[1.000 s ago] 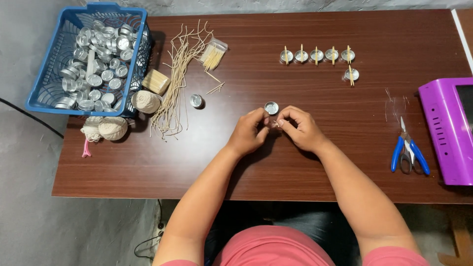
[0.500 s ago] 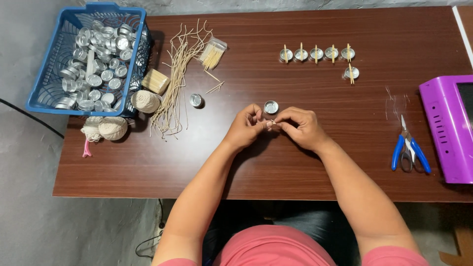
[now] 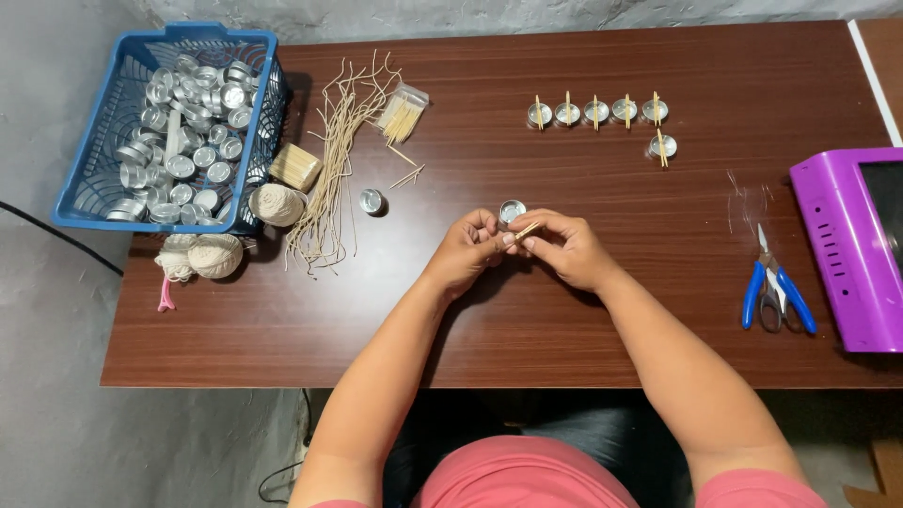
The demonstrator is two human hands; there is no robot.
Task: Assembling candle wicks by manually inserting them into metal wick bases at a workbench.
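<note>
Now: left hand (image 3: 466, 252) and right hand (image 3: 564, 246) meet fingertip to fingertip, pinching one small wooden stick (image 3: 525, 230) between them; a second ago the stick was hidden in the fingers. Small metal cup (image 3: 512, 210) unmoved on the table (image 3: 564, 320), just beyond the fingertips. Farther out, unchanged: six finished cups (image 3: 602, 118), loose cup (image 3: 371, 200), wick strands (image 3: 334, 160), blue basket (image 3: 94, 150), scissors (image 3: 776, 292).

Table (image 3: 658, 282): dark wood veneer, smooth, faint sheen
Cups (image 3: 513, 210): shiny metal
Basket (image 3: 94, 179): blue plastic
Stick (image 3: 527, 230): pale bare wood
</note>
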